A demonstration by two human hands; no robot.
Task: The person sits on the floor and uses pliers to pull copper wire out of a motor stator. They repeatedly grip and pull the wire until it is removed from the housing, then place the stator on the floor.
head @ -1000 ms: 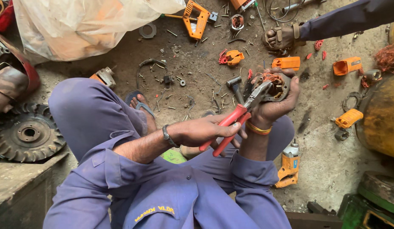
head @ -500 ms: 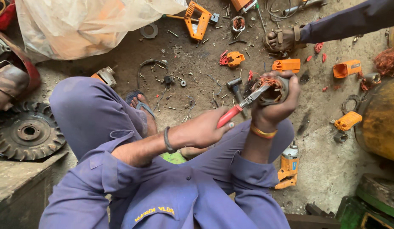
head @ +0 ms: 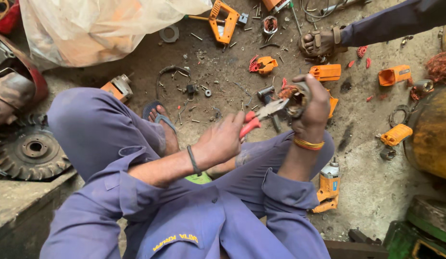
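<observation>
My left hand [head: 219,143], with a black band on the wrist, grips red-handled pliers [head: 255,118]. The plier jaws point right and reach into a small round motor part with copper winding [head: 294,96]. My right hand [head: 313,109], with an orange bangle on the wrist, is wrapped around that part and holds it up over my knees. I sit cross-legged on the ground in blue work clothes, with a sandalled foot [head: 161,125] showing.
Another person's gloved hand [head: 320,43] reaches in at the top right. Orange tool housings [head: 325,72], screws and small parts litter the dirt floor. A plastic sack [head: 103,26] lies top left, a toothed wheel [head: 31,149] left, a yellow drum [head: 433,134] right.
The plier handles, spread apart a second ago, are now squeezed together. My left hand has shifted slightly and the jaws have gone deeper into the winding. My right hand stays put.
</observation>
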